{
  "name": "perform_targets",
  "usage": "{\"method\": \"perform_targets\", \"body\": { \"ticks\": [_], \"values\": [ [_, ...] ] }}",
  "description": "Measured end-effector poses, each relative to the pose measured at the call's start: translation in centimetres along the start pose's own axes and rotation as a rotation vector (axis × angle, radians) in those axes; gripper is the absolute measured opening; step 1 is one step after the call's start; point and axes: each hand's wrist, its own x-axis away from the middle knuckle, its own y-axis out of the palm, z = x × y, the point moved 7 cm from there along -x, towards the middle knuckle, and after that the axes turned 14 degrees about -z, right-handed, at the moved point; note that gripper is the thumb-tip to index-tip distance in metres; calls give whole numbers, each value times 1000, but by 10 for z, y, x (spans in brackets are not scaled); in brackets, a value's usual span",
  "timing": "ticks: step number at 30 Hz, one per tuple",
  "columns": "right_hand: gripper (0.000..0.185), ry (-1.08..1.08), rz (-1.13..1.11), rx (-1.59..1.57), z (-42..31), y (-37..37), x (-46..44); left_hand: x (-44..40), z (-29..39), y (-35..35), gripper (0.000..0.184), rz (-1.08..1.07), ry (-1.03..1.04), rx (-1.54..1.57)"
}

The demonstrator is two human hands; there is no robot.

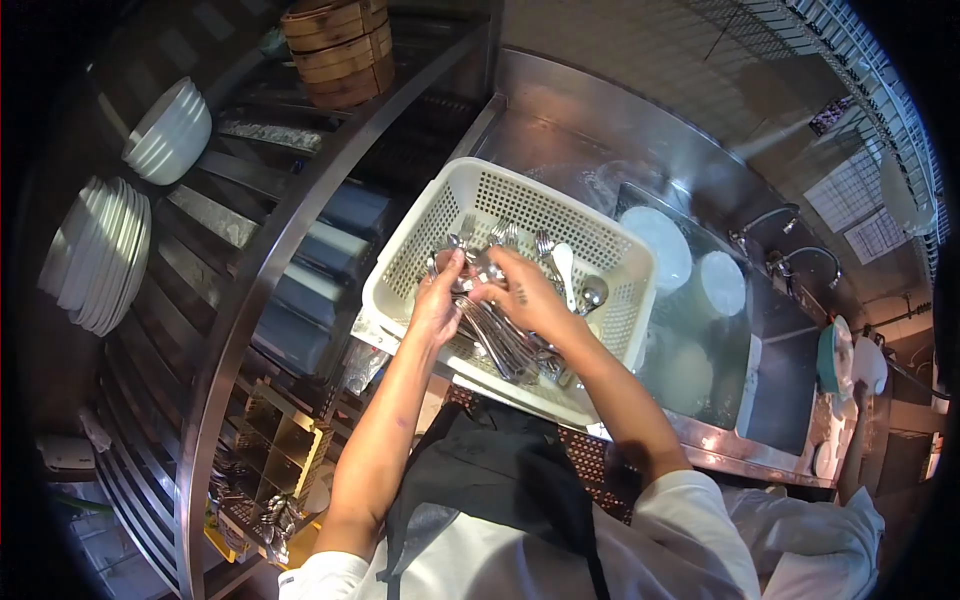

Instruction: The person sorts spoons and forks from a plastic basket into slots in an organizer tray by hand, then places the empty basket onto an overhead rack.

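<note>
A white perforated plastic basket (400,290) stands at the sink's edge in front of me, with metal cutlery inside. Over its middle, my left hand (436,302) is closed around a bunch of metal spoons (500,340), their handles slanting down towards me. My right hand (522,292) grips the same bunch from the right, near the spoon bowls; its fingertips are partly hidden. Several forks (505,232) lie beyond my hands, against the far side. To the right rest a white soup spoon (564,268) and a round metal ladle or large spoon (594,291).
Right of the basket, a water-filled sink (690,350) holds pale round dishes (655,245). Taps (800,250) stand behind it. A slatted metal rack (260,290) on the left carries stacked plates (100,255), bowls (170,130) and a bamboo steamer (340,50). Another person's white sleeve (810,530) is close at lower right.
</note>
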Motion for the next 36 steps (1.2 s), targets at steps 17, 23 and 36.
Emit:
{"method": "perform_targets", "body": {
  "ticks": [17, 23, 36],
  "values": [
    [29, 176, 83, 128, -24, 24, 3, -1, -13, 12, 61, -90, -177, -62],
    [51, 251, -100, 328, -27, 44, 11, 7, -7, 11, 44, 83, -132, -129],
    [15, 530, -413, 161, 151, 3, 83, 20, 59, -5, 23, 157, 138, -180]
  ]
}}
